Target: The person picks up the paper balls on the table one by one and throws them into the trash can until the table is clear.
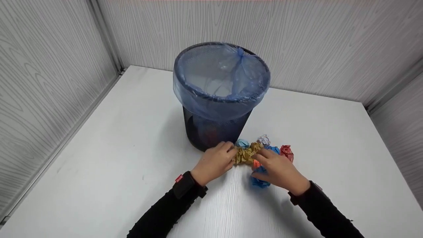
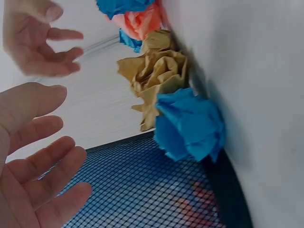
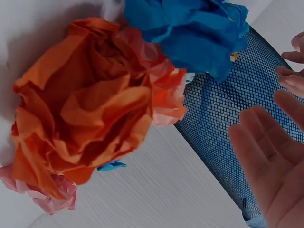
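L hand (image 1: 215, 162) is by the base of the black mesh wastebasket (image 1: 201, 132), L of the gold crumpled paper ball (image 1: 243, 156). Its fingers curve loosely, a bit apart; L wrist cam shows a gap b/w them & the paper. R hand (image 1: 277, 167) hangs over the near R part of the pile, above the front blue paper ball (image 1: 260, 181); fingers relaxed, some side by side, thumb apart. R wrist cam has those fingers clear of the paper too.

Paper balls sit bunched on the white tabletop (image 1: 99, 158), R of the basket's foot. Lt-blue ball (image 1: 242, 143) is right at the base; 2nd gold ball (image 1: 256, 146) is just beside the 1st. White ball (image 1: 264, 139) is at the back, rear blue ball (image 1: 273, 149) just in front, red ball (image 1: 287, 151) at far R. Orange ball (image 1: 256, 163) is partly hidden under R hand.

Basket stands upright w/ transl. blue liner (image 1: 218, 110) folded over the rim, knotted at back R. Some reddish stuff shows thru the mesh, too blurry to ID.
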Tool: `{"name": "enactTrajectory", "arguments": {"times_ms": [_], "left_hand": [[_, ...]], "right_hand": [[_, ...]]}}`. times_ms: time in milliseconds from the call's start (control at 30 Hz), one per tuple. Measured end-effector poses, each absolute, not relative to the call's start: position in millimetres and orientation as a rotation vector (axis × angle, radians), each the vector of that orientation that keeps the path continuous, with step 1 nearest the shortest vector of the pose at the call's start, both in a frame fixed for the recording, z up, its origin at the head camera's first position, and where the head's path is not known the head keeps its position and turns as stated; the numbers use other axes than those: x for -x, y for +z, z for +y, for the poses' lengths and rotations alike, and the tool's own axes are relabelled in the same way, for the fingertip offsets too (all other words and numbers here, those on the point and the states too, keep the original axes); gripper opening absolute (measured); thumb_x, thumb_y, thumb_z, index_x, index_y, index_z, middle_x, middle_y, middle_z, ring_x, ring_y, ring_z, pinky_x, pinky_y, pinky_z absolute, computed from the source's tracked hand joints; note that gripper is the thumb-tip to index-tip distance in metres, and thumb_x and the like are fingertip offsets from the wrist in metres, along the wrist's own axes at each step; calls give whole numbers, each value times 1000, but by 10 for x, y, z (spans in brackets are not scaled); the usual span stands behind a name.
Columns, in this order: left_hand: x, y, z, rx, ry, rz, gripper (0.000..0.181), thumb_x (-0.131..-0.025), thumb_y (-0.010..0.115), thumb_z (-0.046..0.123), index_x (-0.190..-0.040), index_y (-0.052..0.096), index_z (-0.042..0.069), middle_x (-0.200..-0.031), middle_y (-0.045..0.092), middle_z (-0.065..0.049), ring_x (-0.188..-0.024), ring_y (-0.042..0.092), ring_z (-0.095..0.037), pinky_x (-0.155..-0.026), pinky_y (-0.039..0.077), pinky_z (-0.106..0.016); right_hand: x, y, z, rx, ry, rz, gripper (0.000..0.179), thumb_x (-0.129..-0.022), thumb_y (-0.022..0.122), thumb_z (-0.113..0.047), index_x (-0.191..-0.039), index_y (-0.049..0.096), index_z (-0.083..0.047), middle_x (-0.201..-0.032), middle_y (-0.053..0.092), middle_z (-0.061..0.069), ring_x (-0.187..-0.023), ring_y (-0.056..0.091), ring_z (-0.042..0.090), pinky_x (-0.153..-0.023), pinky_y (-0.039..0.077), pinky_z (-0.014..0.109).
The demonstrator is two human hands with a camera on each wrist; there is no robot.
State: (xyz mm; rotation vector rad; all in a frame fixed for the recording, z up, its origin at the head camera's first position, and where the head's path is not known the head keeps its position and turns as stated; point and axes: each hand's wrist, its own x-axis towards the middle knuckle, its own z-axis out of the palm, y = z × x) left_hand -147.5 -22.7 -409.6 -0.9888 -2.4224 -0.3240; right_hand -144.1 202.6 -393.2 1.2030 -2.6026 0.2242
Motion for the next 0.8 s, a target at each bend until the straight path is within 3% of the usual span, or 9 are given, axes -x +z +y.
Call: {"name": "enactTrajectory", "arguments": {"times_ms": [333,600,800], "left_hand": [[1492,-4180,-209,1021,-301,-2494,21,-77,66,20,-95,61,10,-90,53,-5,-76,51,-17,-53,45,-26],[1467,-4174,-195,1025,-304,-2541,21,-77,67,22,-93,61,10,-87,52,-5,-75,51,-18,-54,45,-28],[1469,-4188,-194,1022,-276,-2574,24,-76,68,23,-95,61,10,-89,53,-5,-77,51,-18,-56,46,-28]], "right_hand": [[1340,-4060,2040,-1101,79,-2826,44,-65,74,-42,-95,60,-12,-89,56,5,-78,54,19,-54,48,31],[1294,-4083,2036,-1129,40,-2953,63,-65,73,-45,-114,57,-10,-103,53,12,-91,54,31,-64,49,40],[1267,-4091,2028,-1132,122,-3095,68,-62,74,-47,-117,54,-11,-104,52,8,-80,51,18,-65,48,33]]}}
